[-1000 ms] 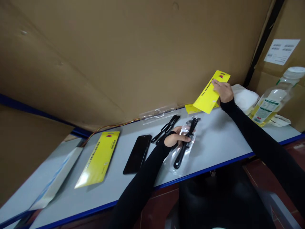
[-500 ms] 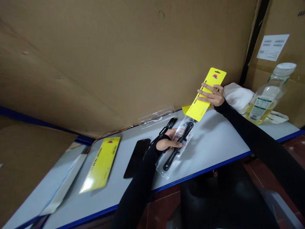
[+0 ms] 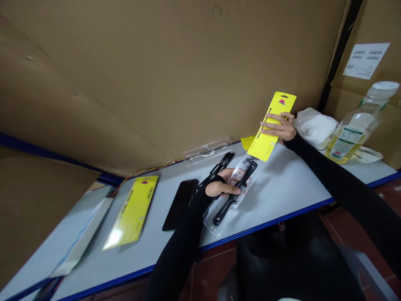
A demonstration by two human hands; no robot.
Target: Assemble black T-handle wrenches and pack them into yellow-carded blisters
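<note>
My left hand (image 3: 224, 187) is closed around a clear plastic blister (image 3: 216, 228), its thumb pressed on the black spokeshave (image 3: 223, 211) inside. The blister is tilted over the table's front part. In my right hand (image 3: 282, 127) is a yellow printed card (image 3: 267, 140), fingers across its front and the hanging hole at the top. The card's lower end is close to the blister's upper end; whether they touch I cannot tell. Just behind my left hand lies another black handled tool (image 3: 226, 161), partly hidden by that hand.
A black phone (image 3: 180, 205) and another yellow card (image 3: 133, 213) lie on the left of the table (image 3: 278, 188). An empty clear blister (image 3: 208, 150) rests at the back by the cardboard wall. To the right stand a bottle of yellow liquid (image 3: 351, 133) and a white cloth (image 3: 315, 127).
The view has shifted slightly. The blister and card stay in my hands, with the card tipped a little more upright.
</note>
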